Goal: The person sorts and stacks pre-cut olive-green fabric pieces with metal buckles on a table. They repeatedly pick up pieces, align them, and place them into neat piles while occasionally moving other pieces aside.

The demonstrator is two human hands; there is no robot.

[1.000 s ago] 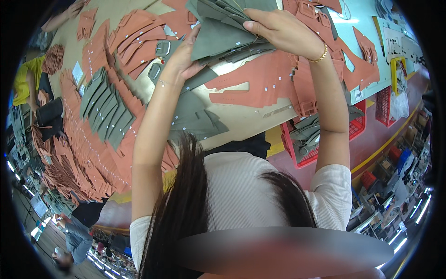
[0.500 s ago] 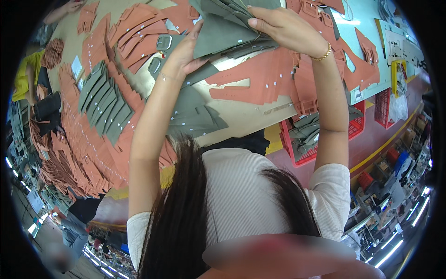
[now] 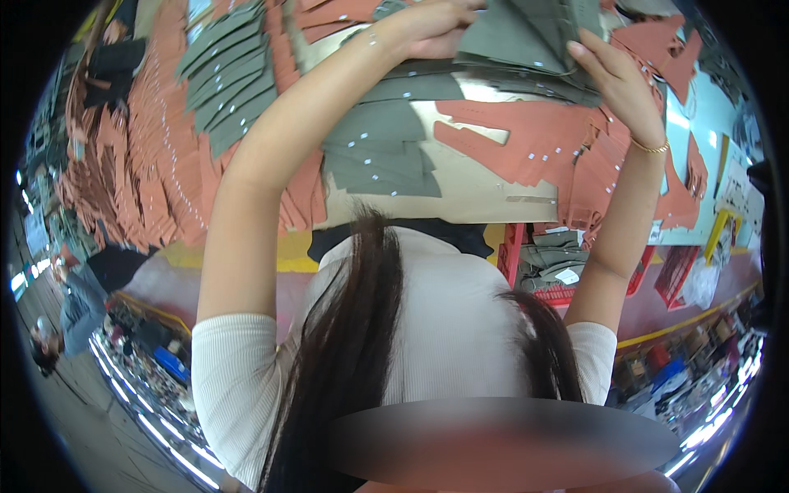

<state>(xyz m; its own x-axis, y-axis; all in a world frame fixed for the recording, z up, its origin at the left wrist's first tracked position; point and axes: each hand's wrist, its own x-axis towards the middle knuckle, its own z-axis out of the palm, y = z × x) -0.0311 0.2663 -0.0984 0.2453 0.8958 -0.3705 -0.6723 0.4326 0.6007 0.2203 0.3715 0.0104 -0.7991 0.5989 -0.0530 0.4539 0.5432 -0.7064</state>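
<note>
A stack of dark green cut pieces (image 3: 519, 39), thin and flat like leather or fabric with small white stickers, is at the top of the view. My right hand (image 3: 622, 82) grips the stack's right edge, thumb and fingertips on the upper layers beside a thin cord. At the stack's left side my left hand (image 3: 437, 29) has its fingers curled together; what they pinch, if anything, I cannot make out. Below the stack lie more green pieces (image 3: 382, 148) and a fan of salmon-coloured cut pieces (image 3: 526, 140).
Overlapping salmon pieces (image 3: 168, 131) cover the table's left side, with a fanned green pile (image 3: 234, 78) on them. A red crate (image 3: 511, 256) with green pieces stands below the table's front edge. Another red crate (image 3: 675, 278) stands farther right. A person (image 3: 78, 304) is at the lower left.
My view has shifted, so the table contents appear lower and turned. My left hand has gone from lying open along the stack's left edge to curled fingers. My right hand still holds the right edge.
</note>
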